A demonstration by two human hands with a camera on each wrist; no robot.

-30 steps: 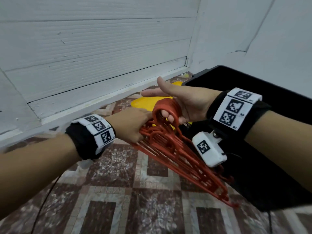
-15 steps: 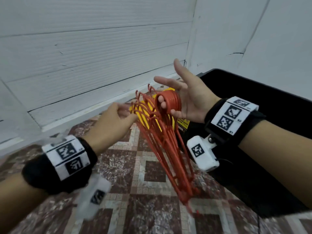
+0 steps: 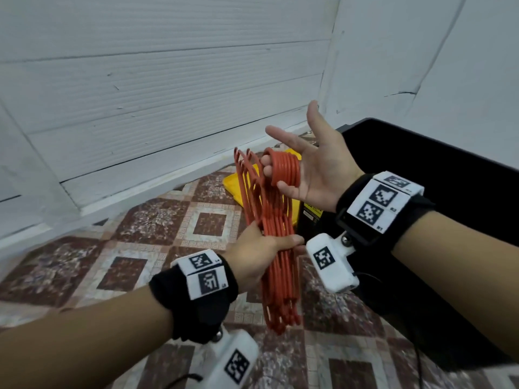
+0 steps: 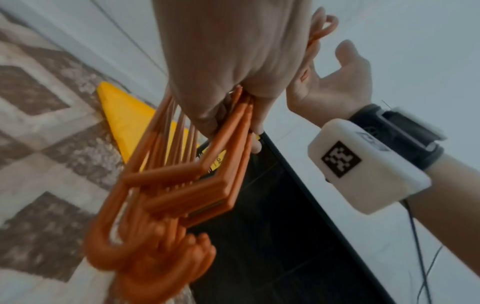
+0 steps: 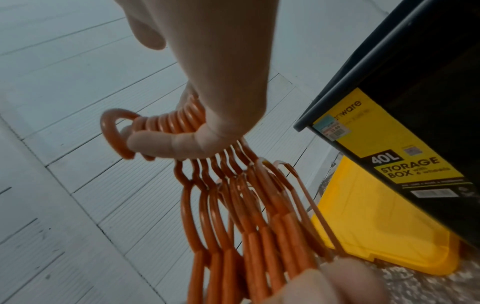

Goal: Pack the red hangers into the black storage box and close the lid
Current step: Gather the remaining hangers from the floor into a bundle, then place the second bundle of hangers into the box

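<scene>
Both hands are engaged. Hooks of the red hangers (image 3: 273, 217) are carried on curled fingers of the right hand (image 3: 311, 169); thumb and forefinger are extended. Hanger bodies are gripped by the left hand (image 3: 258, 256).

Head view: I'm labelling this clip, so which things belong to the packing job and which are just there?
Job:
- red hangers, hooks on the right hand's fingers, bundle gripped by the left hand
- black storage box, open
- yellow lid, on the floor beside the box

Just there:
- patterned tile floor
- white wall

Lay spread underfoot: patterned tile floor (image 3: 168, 234). Rose behind: white panelled wall (image 3: 140, 80). Ran down: thin black cable (image 4: 420, 246).
</scene>
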